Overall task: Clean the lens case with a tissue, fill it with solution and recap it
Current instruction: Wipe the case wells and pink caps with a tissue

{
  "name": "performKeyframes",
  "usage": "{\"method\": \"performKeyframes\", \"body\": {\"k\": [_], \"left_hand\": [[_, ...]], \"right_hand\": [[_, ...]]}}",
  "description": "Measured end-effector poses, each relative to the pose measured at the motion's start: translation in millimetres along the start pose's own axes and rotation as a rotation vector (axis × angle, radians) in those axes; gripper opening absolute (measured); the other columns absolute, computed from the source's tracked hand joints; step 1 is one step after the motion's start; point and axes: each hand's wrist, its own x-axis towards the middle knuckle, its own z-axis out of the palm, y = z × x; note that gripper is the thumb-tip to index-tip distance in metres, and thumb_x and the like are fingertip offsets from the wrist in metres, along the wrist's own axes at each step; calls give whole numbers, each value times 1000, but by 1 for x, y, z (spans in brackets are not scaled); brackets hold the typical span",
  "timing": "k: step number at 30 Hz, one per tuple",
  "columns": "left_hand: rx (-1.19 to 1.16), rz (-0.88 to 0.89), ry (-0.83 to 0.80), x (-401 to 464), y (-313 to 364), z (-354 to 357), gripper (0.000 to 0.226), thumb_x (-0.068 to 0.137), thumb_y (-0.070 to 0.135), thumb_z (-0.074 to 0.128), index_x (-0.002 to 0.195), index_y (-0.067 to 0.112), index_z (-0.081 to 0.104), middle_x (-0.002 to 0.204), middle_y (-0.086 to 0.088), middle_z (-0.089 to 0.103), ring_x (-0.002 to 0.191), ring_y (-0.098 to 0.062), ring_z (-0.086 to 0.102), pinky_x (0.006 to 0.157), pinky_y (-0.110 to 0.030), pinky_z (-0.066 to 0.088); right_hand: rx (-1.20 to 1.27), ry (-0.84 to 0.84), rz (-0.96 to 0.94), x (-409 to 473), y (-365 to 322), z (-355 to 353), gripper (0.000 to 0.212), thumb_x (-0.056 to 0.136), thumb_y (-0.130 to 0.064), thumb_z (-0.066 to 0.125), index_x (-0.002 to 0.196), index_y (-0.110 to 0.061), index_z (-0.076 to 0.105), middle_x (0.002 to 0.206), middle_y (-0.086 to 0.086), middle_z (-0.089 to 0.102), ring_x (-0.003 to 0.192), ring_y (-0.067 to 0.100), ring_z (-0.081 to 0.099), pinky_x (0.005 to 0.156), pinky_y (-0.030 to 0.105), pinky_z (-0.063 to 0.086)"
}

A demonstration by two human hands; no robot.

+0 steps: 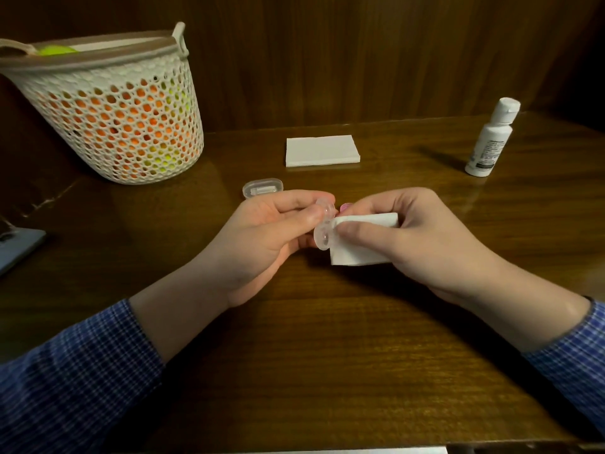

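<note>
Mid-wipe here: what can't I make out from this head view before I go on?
- Lens case: its wells are hidden by the left hand and the tissue that the right hand pinches.
- Pink thing: mostly hidden behind the right fingers.
- Solution bottle: label print too small.
- Basket: contents blurred behind mesh.

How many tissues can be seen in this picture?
2 at least: one tissue in the right hand, pressed to the lens case; one folded stack at the table's far side, which may hold several.
</note>
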Motion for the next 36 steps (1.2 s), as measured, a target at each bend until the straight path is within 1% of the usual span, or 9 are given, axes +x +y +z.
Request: {"method": "performKeyframes", "body": {"k": [4, 10, 15, 19, 24, 27, 30, 33, 36], "left_hand": [[95, 55, 53, -3, -1, 3, 43, 80, 25, 67, 122, 14, 70, 121, -3, 76, 121, -14, 67, 105, -34, 53], [180, 213, 116, -7, 1, 10, 36, 80, 28, 68, 115, 22, 71, 112, -2, 78, 115, -15, 71, 103, -34, 53], [462, 496, 159, -11, 3, 15, 26, 93, 8, 69, 116, 19, 69, 103, 1, 76, 105, -12, 72, 88, -19, 56], [600, 652, 161, -14, 0, 17, 30, 91, -2, 69, 121, 3, 66, 109, -9, 72, 103, -20, 71, 88, -23, 57], [680, 726, 152, -16, 0, 19, 32, 90, -3, 70, 121, 0, 65, 111, -13, 69, 103, -21, 69, 88, -26, 58], [553, 592, 138, -18, 5, 20, 33, 90, 15, 70, 123, 13, 64, 112, -6, 70, 104, -19, 70, 85, -28, 60], [215, 146, 157, -12, 15, 19, 39, 88, 39, 58, 118, 17, 67, 101, -5, 73, 81, -12, 70, 69, -25, 58], [-5, -252, 44, -5, 19, 17, 57, 80, 45, 59, 120, 4, 67, 88, -12, 72, 67, -14, 65, 60, -26, 57], [-13, -296, -78, -4, 18, 13, 56, 78, 42, 64, 116, 2, 70, 87, -11, 76, 72, -14, 67, 65, -26, 59]], "right_hand": [[27, -4, 24, 0, 2, 4, 5, 83, -27, 80, 84, -24, 84, 90, -4, 79, 96, 10, 70, 76, 20, 58], [67, -22, 161, 2, 4, 6, 10, 86, -23, 80, 79, -17, 84, 94, 3, 80, 108, 9, 68, 93, 29, 55], [459, -134, 474, 3, -2, 9, 19, 79, -15, 80, 94, -3, 81, 84, 7, 78, 67, 9, 72, 47, 18, 52], [622, -177, 577, 6, -5, 4, 44, 71, -16, 79, 111, -2, 72, 86, 8, 77, 67, 10, 73, 44, 18, 54], [292, -75, 339, 6, 4, 8, 14, 88, -18, 76, 88, -4, 79, 78, -1, 73, 68, 4, 66, 48, 17, 50], [-22, 122, 56, 6, 4, 4, 13, 93, -20, 72, 81, -16, 75, 71, -6, 74, 62, 4, 68, 51, 14, 50], [-451, 288, -304, 5, 4, -7, 11, 92, -27, 70, 81, -27, 69, 70, -12, 68, 76, 0, 66, 61, 9, 48], [-648, 265, -529, 1, 5, -9, 12, 94, -26, 68, 94, -17, 74, 85, -5, 70, 77, 6, 64, 66, 18, 52], [-692, 208, -598, 0, 5, -9, 13, 93, -20, 71, 97, -9, 76, 89, 2, 71, 78, 14, 66, 67, 33, 57]]}}
